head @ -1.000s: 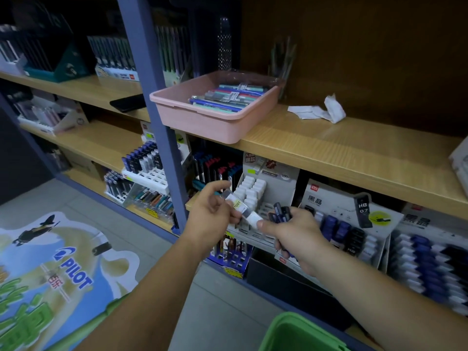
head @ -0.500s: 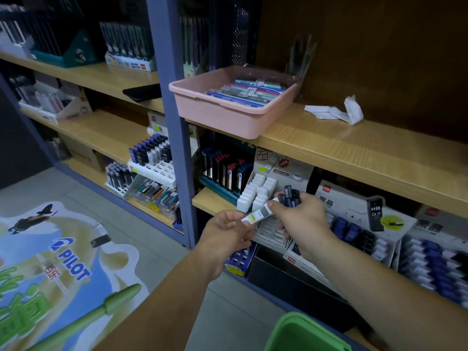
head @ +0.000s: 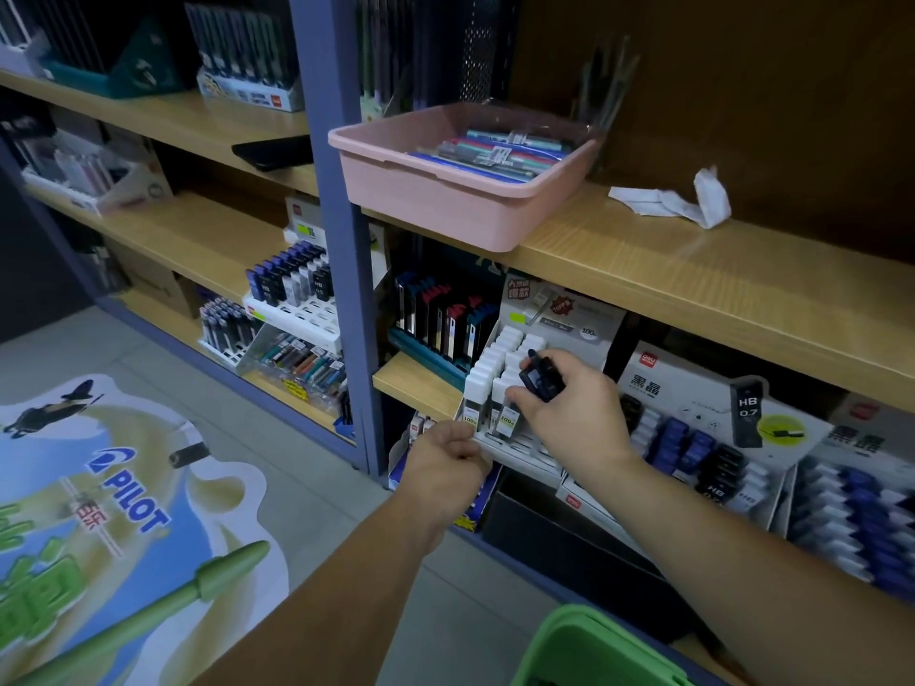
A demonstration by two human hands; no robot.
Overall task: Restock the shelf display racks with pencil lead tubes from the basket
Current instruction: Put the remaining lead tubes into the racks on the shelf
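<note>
A white display rack [head: 532, 450] on the lower shelf holds rows of white-capped lead tubes [head: 500, 361]. My right hand [head: 574, 408] grips a few dark blue lead tubes [head: 542, 378] in its fingers, and its thumb presses on a white-capped tube [head: 507, 413] in the rack's front row. My left hand [head: 445, 460] hangs at the rack's front left corner with its fingers curled and nothing visible in them. The green basket [head: 589, 646] shows at the bottom edge; its contents are hidden.
Racks of blue and black lead tubes [head: 693, 453] stand to the right. A pink tray of pens [head: 435, 200] overhangs the shelf above, beside crumpled paper [head: 688, 203]. A blue upright post [head: 336, 240] divides the shelving. More pen racks [head: 292, 299] sit to the left.
The white-capped tube that my left hand held has gone into the rack's front row. My right hand rose to the rack, and my left hand dropped back, holding nothing I can see.
</note>
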